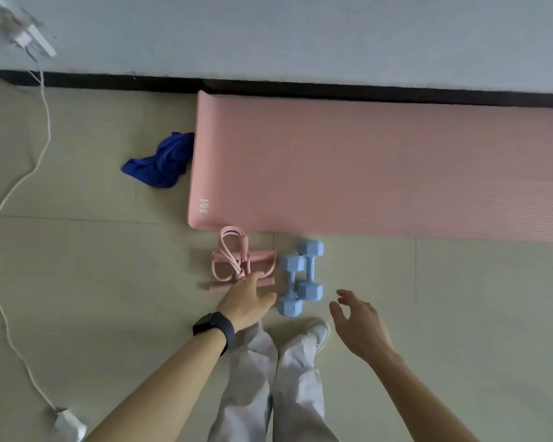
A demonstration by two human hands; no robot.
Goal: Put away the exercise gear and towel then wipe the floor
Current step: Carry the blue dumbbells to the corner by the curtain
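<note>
1. Left hand (246,301) reaching forward and down, fingers spread wide, holding nothing; fingertips over the near end of the pink resistance band (237,261), whether touching it cannot be told. Dark watch (214,328) on the wrist.
2. Right hand (359,323) held out lower right, fingers loosely curled and apart, empty, clear of everything.
3. Between the two hands, just past them: two light blue dumbbells (300,277) lying side by side on the floor (460,298), touching each other, the nearer end just beside the left thumb, apart from the right hand.
4. Just left of the dumbbells: the band, a tangle of pink loops and handles, with a slim pink jump rope handle (217,287) lying across under the left fingers.
5. Beyond band and dumbbells: pink exercise mat (380,167) unrolled flat, long edge running to the right out of view, far edge against the dark baseboard (109,81) of the wall.
6. At the mat's left short edge, well apart from both hands: crumpled dark blue towel (163,164), touching the mat.
7. Far left: white cord (0,218) snaking over the floor to a white plug block (69,424).
8. Below the hands: pale trouser legs (268,378) and a white shoe (318,333).
</note>
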